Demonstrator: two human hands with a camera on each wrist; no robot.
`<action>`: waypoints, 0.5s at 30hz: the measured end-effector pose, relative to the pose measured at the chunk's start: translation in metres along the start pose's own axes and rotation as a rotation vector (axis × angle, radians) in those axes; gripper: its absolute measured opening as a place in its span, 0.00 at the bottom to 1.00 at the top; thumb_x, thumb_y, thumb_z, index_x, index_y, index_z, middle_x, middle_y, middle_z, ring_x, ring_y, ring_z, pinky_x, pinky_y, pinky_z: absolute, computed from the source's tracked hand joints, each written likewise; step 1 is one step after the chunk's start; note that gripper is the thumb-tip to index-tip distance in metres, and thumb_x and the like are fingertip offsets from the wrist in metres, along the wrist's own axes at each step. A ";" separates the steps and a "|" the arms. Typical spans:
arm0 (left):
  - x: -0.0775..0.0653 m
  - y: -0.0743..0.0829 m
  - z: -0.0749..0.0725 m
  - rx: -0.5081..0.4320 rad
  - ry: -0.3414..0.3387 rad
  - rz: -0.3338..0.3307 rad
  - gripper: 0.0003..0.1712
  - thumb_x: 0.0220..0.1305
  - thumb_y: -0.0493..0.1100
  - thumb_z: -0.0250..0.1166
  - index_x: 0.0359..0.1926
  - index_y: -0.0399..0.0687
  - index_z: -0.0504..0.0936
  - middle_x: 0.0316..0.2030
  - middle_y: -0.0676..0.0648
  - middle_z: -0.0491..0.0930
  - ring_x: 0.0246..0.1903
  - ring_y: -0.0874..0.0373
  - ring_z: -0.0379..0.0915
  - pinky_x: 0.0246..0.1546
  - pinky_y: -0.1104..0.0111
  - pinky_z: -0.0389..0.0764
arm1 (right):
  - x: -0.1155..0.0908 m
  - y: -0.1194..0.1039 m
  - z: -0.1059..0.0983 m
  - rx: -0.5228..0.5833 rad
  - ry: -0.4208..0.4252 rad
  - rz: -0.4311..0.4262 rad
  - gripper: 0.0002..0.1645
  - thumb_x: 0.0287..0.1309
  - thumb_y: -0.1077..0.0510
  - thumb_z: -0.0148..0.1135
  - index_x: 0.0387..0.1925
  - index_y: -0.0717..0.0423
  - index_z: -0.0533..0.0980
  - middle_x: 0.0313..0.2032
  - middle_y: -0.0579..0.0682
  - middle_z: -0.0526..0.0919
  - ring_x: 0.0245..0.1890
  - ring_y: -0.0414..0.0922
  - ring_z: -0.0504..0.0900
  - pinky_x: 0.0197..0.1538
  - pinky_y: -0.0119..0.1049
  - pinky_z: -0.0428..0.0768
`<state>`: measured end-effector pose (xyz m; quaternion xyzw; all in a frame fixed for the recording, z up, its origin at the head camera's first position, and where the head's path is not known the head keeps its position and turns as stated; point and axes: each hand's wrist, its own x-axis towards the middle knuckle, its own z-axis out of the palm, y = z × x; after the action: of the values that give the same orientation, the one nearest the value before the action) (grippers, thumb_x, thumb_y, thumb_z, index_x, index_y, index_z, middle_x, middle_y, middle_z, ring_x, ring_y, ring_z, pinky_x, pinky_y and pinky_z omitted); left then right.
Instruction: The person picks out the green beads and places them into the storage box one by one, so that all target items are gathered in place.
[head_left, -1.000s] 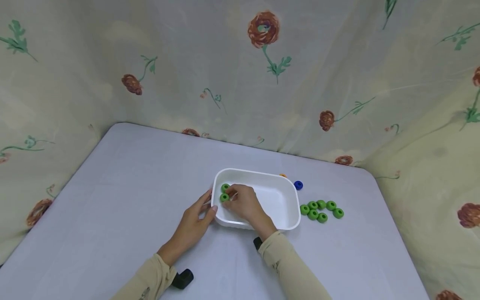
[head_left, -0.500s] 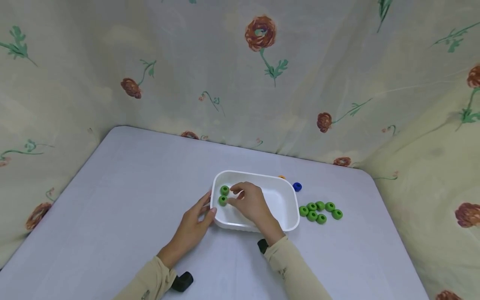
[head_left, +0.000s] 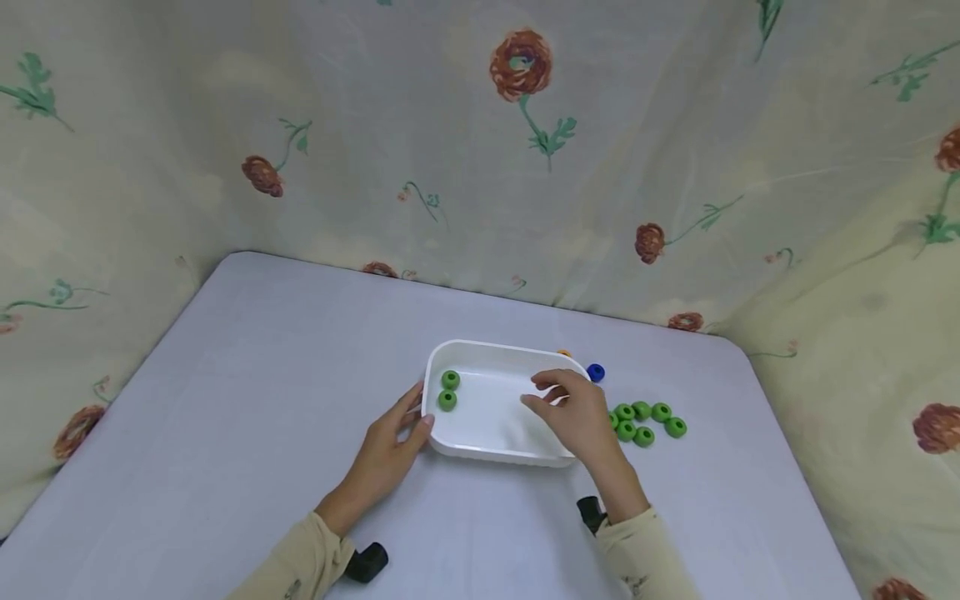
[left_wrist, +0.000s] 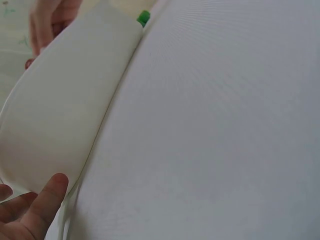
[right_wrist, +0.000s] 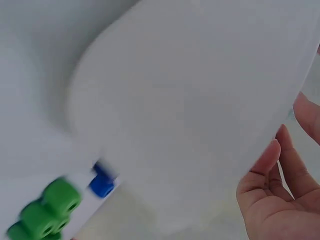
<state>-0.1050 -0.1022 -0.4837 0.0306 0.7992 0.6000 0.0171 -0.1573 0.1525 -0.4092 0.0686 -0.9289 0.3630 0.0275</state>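
Note:
A white rectangular tray (head_left: 487, 417) stands on the table, with two green beads (head_left: 447, 400) side by side near its left end. My left hand (head_left: 386, 446) rests against that end, its thumb at the near corner and its fingers along the outer side. In the left wrist view a straight digit (left_wrist: 50, 197) lies on the tray's wall. Over the tray's right part hovers my right hand (head_left: 577, 417), thumb and fingers apart and loosely bent, with nothing between them. The right wrist view also shows this hand (right_wrist: 280, 200) beside the tray wall.
Several green beads (head_left: 643, 436) lie grouped on the table right of the tray. A blue bead (head_left: 596, 372) sits behind the tray's far right corner, near a partly hidden orange bead (head_left: 564, 353). Flowered cloth (head_left: 450, 108) hangs around the white-covered table (head_left: 300, 350).
My right hand has moved right, from beside the two green beads to the tray's right part. Those beads stay in place, and my left hand stays at the tray's left end.

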 end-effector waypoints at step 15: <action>-0.002 -0.001 -0.001 0.029 -0.035 -0.007 0.35 0.78 0.49 0.54 0.79 0.53 0.53 0.76 0.45 0.60 0.70 0.46 0.69 0.56 0.71 0.86 | -0.024 0.076 -0.057 -0.058 0.155 0.255 0.20 0.60 0.54 0.71 0.51 0.59 0.82 0.46 0.59 0.88 0.45 0.51 0.84 0.36 0.20 0.79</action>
<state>-0.1031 -0.1036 -0.4839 0.0386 0.8074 0.5878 0.0329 -0.1444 0.2492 -0.4207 -0.0789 -0.9353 0.3406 0.0546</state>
